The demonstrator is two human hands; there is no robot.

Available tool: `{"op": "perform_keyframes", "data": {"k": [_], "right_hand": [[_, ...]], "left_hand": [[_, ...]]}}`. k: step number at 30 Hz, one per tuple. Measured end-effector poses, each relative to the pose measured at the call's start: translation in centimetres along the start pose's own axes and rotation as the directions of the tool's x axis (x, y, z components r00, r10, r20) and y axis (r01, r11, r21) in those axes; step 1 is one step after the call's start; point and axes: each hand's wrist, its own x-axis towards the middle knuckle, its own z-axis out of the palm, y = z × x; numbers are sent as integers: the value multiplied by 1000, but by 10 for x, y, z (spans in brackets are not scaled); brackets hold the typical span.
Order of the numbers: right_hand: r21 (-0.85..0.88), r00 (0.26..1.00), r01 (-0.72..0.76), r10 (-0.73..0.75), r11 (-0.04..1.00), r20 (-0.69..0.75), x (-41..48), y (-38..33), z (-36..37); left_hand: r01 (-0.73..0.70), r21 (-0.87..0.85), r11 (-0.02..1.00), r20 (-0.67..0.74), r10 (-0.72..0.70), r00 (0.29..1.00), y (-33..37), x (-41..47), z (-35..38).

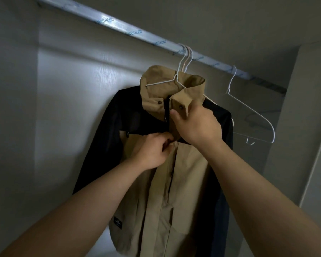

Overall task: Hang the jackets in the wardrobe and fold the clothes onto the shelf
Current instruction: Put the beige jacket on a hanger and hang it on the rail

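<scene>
Left hand: your left hand (pixel 152 151) is raised to chest height of the jacket (pixel 167 182), fingers curled, pinching the front placket at the zip line.
Right hand: your right hand (pixel 198 125) sits higher, thumb and fingers gripping the tan collar flap.
Jacket: hangs from a white hanger (pixel 174 78) on the wardrobe rail (pixel 119 26), near its right end; long axis vertical, front toward you.
Hidden: hem cut off at the bottom edge; a dark garment behind is mostly covered.

Jacket (pixel 176 182) hem cut off at 6 o'clock edge. Left hand (pixel 152 151) fingertips hidden in placket fold. Rail (pixel 119 27) lettering blurred.
</scene>
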Motion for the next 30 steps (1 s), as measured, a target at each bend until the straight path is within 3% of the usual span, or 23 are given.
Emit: {"op": "perform_keyframes", "data": {"k": [2, 4, 7, 9, 11, 13, 15, 18, 22, 25, 30], "right_hand": [[78, 998, 56, -53, 995, -43, 3, 3, 1], [185, 991, 135, -128, 973, -50, 8, 8, 2], [284, 961, 274, -271, 919, -49, 9, 14, 1], [318, 928, 366, -370, 875, -51, 7, 17, 1], [346, 899, 424, -436, 837, -46, 6, 17, 1], [330, 887, 447, -460, 832, -42, 8, 15, 1], [294, 886, 441, -464, 848, 8, 10, 12, -1], [217, 847, 489, -519, 845, 112, 12, 6, -5], [54, 770, 638, -638, 768, -20, 18, 4, -9], [130, 778, 627, -625, 768, -58, 27, -1, -13], [138, 800, 599, -596, 789, -71, 33, -6, -14]], "left_hand": [[-52, -59, 997, -8, 52, 999, 7, -1, -2], [-117, 26, 993, -88, 119, 989, 9, 1, -10], [-65, 80, 995, -454, 94, 886, 8, 14, -36], [-12, 0, 1000, -565, 10, 825, 5, 29, -57], [15, 41, 999, -430, 4, 903, 2, 45, -74], [33, 157, 987, -179, -5, 984, -4, 58, -86], [51, 250, 967, -31, -45, 998, -11, 66, -93], [87, 177, 980, -8, -87, 996, -16, 72, -104], [163, -75, 984, 36, -161, 986, -16, 80, -118], [218, -225, 950, 71, -207, 976, -11, 83, -126], [199, -325, 924, 165, -152, 974, -5, 79, -133]]}}
